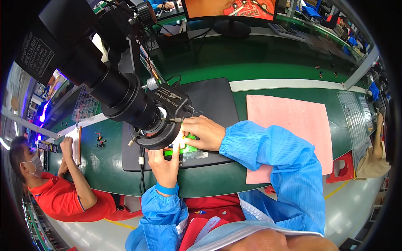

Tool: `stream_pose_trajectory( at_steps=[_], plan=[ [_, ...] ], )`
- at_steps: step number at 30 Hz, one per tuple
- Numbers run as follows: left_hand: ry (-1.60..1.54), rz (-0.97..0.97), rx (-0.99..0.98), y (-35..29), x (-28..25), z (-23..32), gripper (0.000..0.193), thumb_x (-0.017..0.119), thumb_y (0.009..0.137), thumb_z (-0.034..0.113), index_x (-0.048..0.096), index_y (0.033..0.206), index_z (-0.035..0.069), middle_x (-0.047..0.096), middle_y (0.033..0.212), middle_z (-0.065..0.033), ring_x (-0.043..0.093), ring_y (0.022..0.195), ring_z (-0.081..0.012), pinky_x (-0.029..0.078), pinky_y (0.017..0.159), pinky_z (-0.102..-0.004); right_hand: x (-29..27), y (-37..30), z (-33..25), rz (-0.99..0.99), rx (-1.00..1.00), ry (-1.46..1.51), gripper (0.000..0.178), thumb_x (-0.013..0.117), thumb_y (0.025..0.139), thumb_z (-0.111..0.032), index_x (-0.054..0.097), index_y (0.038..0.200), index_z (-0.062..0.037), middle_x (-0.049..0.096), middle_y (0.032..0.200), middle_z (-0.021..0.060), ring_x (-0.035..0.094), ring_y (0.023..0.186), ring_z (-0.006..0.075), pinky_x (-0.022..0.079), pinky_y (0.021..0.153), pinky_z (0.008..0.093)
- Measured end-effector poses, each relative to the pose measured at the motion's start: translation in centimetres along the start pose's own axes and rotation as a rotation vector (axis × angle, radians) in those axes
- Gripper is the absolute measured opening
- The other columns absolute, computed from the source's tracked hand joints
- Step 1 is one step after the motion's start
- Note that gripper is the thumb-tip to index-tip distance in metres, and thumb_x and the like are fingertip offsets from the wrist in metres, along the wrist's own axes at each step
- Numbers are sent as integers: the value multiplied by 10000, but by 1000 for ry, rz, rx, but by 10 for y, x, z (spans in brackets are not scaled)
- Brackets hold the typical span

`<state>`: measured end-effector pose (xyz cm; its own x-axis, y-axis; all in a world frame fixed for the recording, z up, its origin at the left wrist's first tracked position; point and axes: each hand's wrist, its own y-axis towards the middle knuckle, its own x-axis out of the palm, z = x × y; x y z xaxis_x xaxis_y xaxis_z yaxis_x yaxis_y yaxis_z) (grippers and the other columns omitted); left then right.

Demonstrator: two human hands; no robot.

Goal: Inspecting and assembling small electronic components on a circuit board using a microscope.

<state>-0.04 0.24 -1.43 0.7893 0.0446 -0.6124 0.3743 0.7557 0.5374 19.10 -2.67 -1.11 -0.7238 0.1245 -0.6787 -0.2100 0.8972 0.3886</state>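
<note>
Under the lens of a black microscope (142, 111), both my hands meet at a small bright green piece (191, 147), partly washed out by the ring light. My left hand (164, 167) grips its near left side with thumb and fingers. From the right, my right hand (204, 133) closes its bent fingers and thumb on it; the fingertips are lost in the glare. A clear plastic bag or sheet (196, 155) lies beside the green piece. Beneath everything spreads a black mat (217, 98) on the green table.
A pink foam sheet (289, 121) lies to the right, under my right sleeve. Behind the table stands a monitor (230, 9) showing a magnified red circuit board. Clear trays (354, 115) sit at the far right. A masked co-worker in red (71, 192) works at the left, near small parts (100, 140).
</note>
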Motion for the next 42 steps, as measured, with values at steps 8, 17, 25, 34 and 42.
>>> stream_pose_trajectory(
  at_steps=[8, 17, 25, 34, 42],
  plan=[
    [-69, 41, -44, -2, 5, 4, 257, 774, 721, 90, 613, 905, 9, 596, 802, -110, 568, 734, -290, 444, 672, -392, 1, -1, 3, 96, -28, -25, 109, 613, 802, -67, 537, 862, -15, 552, 827, 114, 570, 796, 316, 461, 704, 412],
    [-88, -16, -11, 3, -11, -3, 200, 720, 777, 96, 578, 875, -7, 569, 786, -140, 553, 713, -319, 435, 649, -393, -1, 0, 1, 101, 13, 56, 125, 606, 801, -110, 530, 837, -16, 556, 801, 143, 574, 774, 339, 454, 674, 434],
    [373, 234, 35, 61, -110, -84, 234, 666, 832, 84, 606, 1048, 17, 611, 849, -129, 605, 775, -273, 490, 713, -362, -10, 4, -14, 9, 91, 79, 129, 618, 796, -55, 548, 887, 4, 552, 796, 115, 599, 715, 265, 477, 652, 366],
    [-223, -88, 448, 5, -51, 15, 219, 700, 702, -34, 666, 899, 54, 637, 825, -84, 605, 689, -251, 475, 615, -351, -21, 5, -10, 7, 144, 165, 109, 616, 829, -80, 589, 891, 5, 583, 811, 118, 613, 699, 241, 491, 661, 343],
    [-860, 64, 843, -2, -11, 112, 182, 684, 756, 144, 683, 916, 232, 648, 816, -43, 562, 583, -169, 459, 502, -280, -28, 13, 5, 120, 1, 14, 139, 650, 816, -100, 613, 874, 21, 598, 795, 184, 597, 742, 360, 471, 664, 389]
  ],
)
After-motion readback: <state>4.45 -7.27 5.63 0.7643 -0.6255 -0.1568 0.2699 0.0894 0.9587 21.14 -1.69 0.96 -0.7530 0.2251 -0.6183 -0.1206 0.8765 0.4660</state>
